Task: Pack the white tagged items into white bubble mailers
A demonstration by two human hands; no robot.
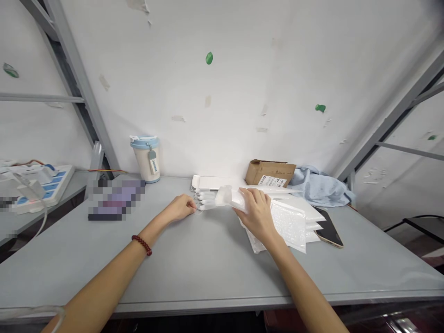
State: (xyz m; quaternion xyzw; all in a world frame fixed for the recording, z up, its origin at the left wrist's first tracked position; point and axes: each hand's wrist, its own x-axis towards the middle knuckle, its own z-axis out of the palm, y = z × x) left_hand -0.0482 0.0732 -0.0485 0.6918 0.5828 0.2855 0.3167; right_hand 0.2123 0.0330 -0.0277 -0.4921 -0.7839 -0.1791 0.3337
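Observation:
My left hand (180, 207) is low over the grey table, its fingers pinched together beside the loop ends of several small white items (207, 202). What is between those fingertips, if anything, is too small to make out. My right hand (255, 210) is closed around a white, translucent bubble mailer (233, 196), whose near end points left above the small items. Under and right of that hand lies a pile of white bubble mailers (289, 224), partly fanned out. My palm and forearm hide some of the pile.
A brown cardboard box (272, 173) and a light blue cloth (321, 187) sit against the wall. A dark phone (330, 229) lies right of the mailers. A lidded cup (147, 159) stands at the back left, near a blurred purple object (116, 201). Far left is a power strip (57, 185).

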